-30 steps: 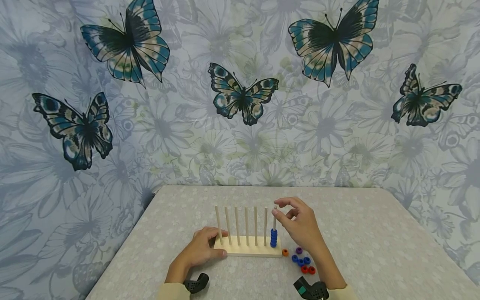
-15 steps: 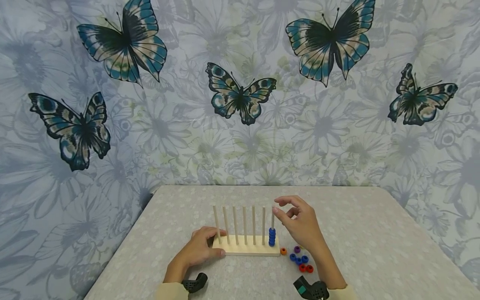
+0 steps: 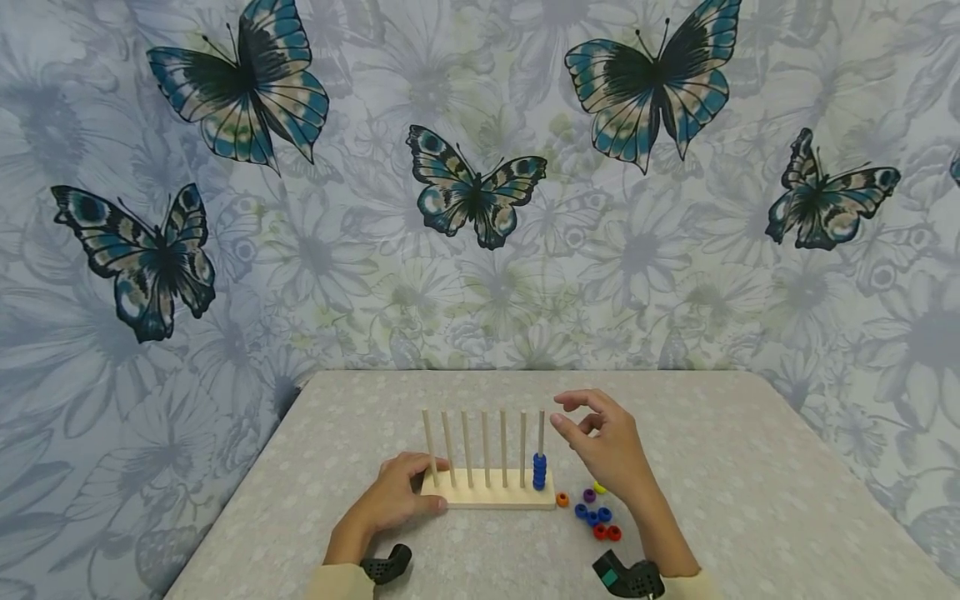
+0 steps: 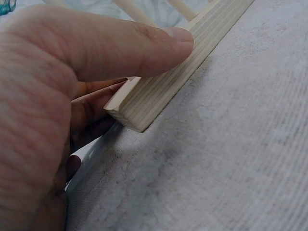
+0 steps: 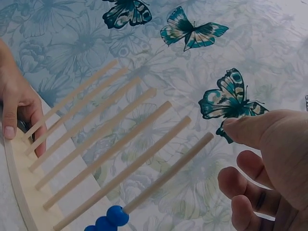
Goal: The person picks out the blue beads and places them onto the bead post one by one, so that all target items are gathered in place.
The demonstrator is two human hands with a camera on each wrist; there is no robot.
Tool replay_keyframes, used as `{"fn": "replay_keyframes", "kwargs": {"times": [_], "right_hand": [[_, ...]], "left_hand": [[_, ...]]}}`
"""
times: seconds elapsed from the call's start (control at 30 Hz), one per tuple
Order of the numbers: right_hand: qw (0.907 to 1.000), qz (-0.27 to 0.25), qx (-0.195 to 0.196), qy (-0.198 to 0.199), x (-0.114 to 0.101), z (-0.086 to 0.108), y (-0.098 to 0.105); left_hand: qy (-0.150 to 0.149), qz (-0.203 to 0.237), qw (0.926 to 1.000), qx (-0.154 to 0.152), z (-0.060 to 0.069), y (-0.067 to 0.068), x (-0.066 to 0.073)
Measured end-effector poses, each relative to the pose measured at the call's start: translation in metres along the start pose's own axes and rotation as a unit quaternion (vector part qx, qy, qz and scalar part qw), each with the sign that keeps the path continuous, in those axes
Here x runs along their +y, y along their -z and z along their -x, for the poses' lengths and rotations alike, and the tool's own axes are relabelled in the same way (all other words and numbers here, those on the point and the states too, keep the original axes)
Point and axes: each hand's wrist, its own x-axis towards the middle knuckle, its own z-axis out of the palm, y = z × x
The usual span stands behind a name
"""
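A pale wooden peg stand (image 3: 491, 496) with a row of several upright pegs sits on the table. Its left end is gripped by my left hand (image 3: 397, 493), thumb on the front face and fingers behind; the left wrist view shows the thumb (image 4: 159, 50) pressing the wood. Several blue beads (image 3: 539, 472) are stacked on the rightmost peg (image 5: 168, 173). My right hand (image 3: 603, 437) hovers just right of that peg's top, apart from it. Thumb and fingers there are spread with nothing between them, as the right wrist view also shows.
Right of the stand lie loose beads: an orange bead (image 3: 562, 499), a purple bead (image 3: 589, 495), a yellow bead (image 3: 599, 487) partly behind the right hand, several blue beads (image 3: 592, 517) and two red beads (image 3: 607, 532). A butterfly-patterned wall (image 3: 480, 308) rises behind the table (image 3: 360, 400).
My right hand has drawn slightly away from the top of the rightmost peg, and the yellow bead shows more. The left hand keeps its grip. The whole view has shifted a little.
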Motion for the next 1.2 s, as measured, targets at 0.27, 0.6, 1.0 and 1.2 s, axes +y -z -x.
{"fn": "replay_keyframes", "kwargs": {"times": [0.27, 0.6, 1.0, 1.2], "right_hand": [[0.9998, 0.006, 0.014, -0.014, 0.012, 0.007, 0.008], [0.9967, 0.047, 0.004, -0.066, 0.03, 0.016, 0.019], [0.9864, 0.106, -0.033, -0.122, 0.053, 0.03, 0.03], [0.9843, 0.118, -0.062, -0.116, 0.068, 0.037, 0.035]], "left_hand": [[-0.007, -0.001, 1.0, 0.0, -0.002, 0.001, -0.001], [0.005, 0.008, 1.0, 0.002, 0.0, 0.0, -0.002], [0.007, 0.002, 0.9999, 0.006, -0.001, -0.002, 0.001], [0.006, 0.004, 1.0, 0.006, -0.001, -0.001, 0.002]]}}
